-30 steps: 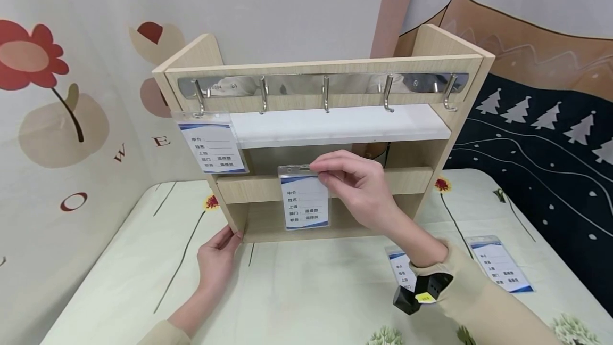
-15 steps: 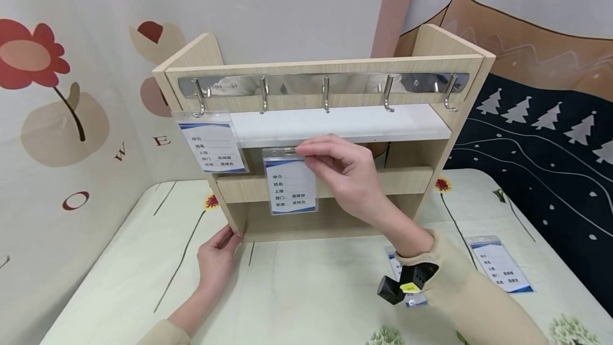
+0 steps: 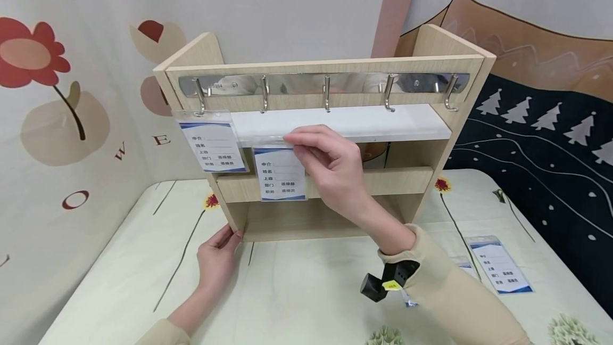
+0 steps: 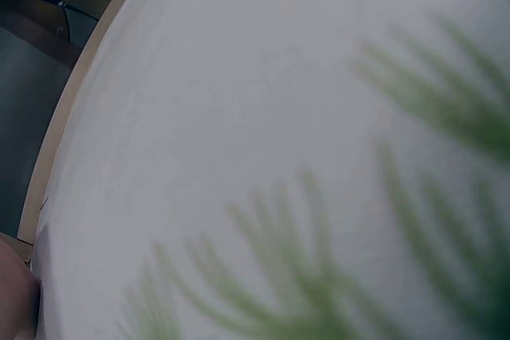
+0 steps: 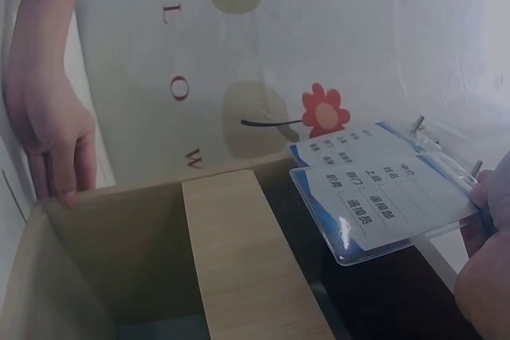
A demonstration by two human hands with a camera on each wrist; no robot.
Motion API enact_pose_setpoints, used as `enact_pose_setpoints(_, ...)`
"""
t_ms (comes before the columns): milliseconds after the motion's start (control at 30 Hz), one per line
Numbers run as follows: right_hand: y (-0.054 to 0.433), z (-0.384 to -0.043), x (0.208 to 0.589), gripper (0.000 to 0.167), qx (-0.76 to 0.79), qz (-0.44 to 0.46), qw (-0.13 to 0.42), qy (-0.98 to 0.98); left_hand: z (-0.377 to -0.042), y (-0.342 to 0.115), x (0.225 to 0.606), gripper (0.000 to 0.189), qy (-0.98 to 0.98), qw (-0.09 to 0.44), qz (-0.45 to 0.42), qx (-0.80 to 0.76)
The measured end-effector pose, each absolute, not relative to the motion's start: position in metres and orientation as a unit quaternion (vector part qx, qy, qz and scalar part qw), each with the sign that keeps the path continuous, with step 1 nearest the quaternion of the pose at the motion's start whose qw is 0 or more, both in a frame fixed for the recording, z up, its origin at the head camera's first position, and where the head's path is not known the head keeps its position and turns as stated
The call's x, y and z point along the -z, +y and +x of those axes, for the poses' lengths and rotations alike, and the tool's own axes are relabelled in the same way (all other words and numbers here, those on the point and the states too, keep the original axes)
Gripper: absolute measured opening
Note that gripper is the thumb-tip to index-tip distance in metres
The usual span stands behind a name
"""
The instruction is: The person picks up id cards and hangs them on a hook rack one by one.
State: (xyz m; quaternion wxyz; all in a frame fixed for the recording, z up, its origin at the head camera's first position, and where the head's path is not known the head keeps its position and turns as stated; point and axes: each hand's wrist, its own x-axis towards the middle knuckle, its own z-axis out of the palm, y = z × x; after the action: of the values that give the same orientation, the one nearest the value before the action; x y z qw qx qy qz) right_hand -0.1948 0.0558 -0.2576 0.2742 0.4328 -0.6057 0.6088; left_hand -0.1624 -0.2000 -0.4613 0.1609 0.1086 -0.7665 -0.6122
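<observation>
My right hand [image 3: 330,166] pinches a clear ID badge holder [image 3: 281,174] by its top right corner. It hangs upright in front of the shelf opening, below the second hook [image 3: 264,95] from the left. In the right wrist view this badge [image 5: 390,201] overlaps another badge [image 5: 351,142]. That other badge [image 3: 213,145] hangs from the leftmost hook [image 3: 198,97]. At the lower left corner of the wooden rack [image 3: 325,63], my left hand [image 3: 217,262] holds the side panel with thumb and fingers. Only a bit of that hand [image 4: 14,296] shows in the left wrist view.
A metal hook strip [image 3: 297,84] crosses the rack's front; its other hooks carry nothing. Another badge [image 3: 500,265] lies on the tablecloth [image 3: 306,281] at right. A further one [image 3: 463,265] is mostly hidden by my right forearm. A white shelf [image 3: 345,123] sits behind the hooks.
My right hand has moved up and to the left with the badge, from in front of the lower shelves to just under the second hook's level. The left hand has stayed put.
</observation>
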Motion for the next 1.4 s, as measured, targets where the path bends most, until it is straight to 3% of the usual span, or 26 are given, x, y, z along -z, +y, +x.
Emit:
enact_pose_setpoints(733, 0.033, -0.202, 0.25, 0.018, -0.551, 0.451, 0.362, -0.602, -0.161, -0.199, 0.46, 0.038, -0.772, 0.166, 0.109, 0.604)
enact_pose_setpoints(1400, 0.026, -0.212, 0.238, 0.014, -0.548, 0.466, 0.409, -0.561, -0.159, -0.199, 0.458, 0.039, -0.778, 0.158, 0.106, 0.599)
